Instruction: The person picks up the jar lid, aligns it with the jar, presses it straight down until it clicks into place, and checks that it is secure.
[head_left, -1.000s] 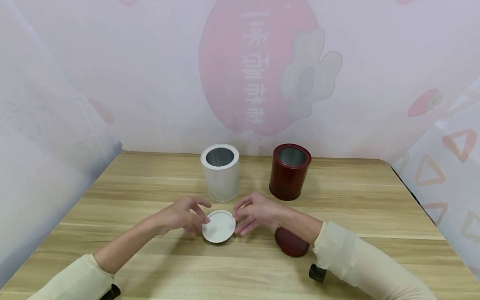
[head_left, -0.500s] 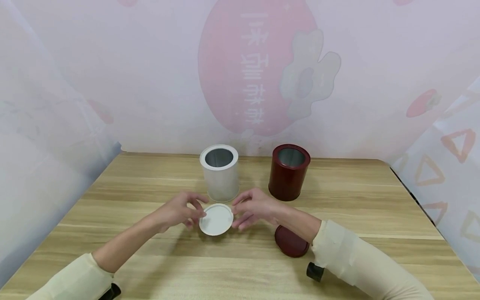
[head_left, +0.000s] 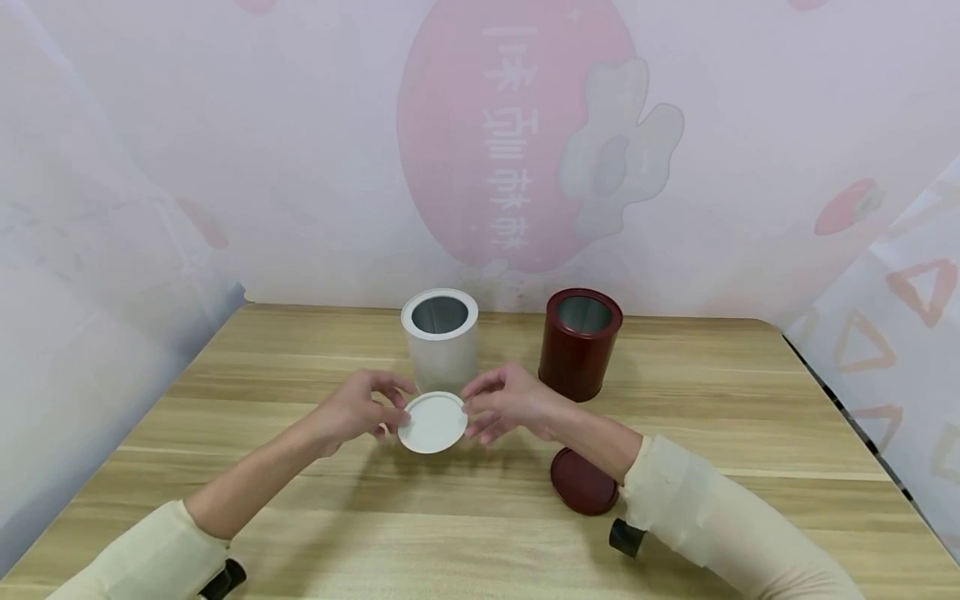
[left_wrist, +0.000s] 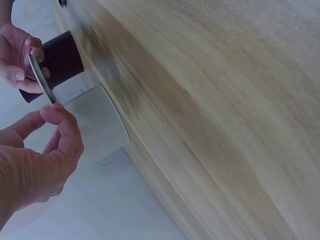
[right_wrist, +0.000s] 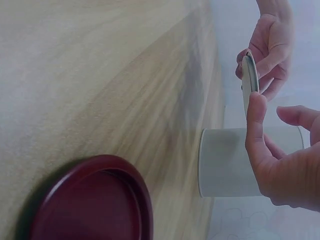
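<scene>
Looking down from the head view, both hands meet over the middle of the wooden worktop (head_left: 300, 533) and share one thing — a round white lid (head_left: 432, 422), lifted clear of the wood and tilted a little. The left hand (head_left: 358, 410) pinches its left edge with thumb and fingertips; the right hand (head_left: 508, 407) pinches the right edge the same way. Just beyond the lid stands an open white tin (head_left: 440, 338), upright, and to its right, a little apart, an open dark red tin (head_left: 580, 343). A dark red lid (head_left: 584, 482) lies flat on the worktop nearer the person, partly under the right forearm. Both sleeves are pale cream.

From the left wrist view the white lid (left_wrist: 42, 80) shows edge-on, a thin disc held between the left hand (left_wrist: 37, 160) below and the right hand (left_wrist: 17, 57) above; the white tin (left_wrist: 100, 125) and the dark red tin (left_wrist: 57, 62) sit behind it.

From the right wrist view the white lid (right_wrist: 249, 80) again shows edge-on — the right hand (right_wrist: 280, 160) has its thumb on the near edge, the left hand (right_wrist: 270, 45) grips the far one. The white tin (right_wrist: 230, 162) stands just past it, and the dark red lid (right_wrist: 90, 200) lies in the near foreground, its hollow side up.
</scene>
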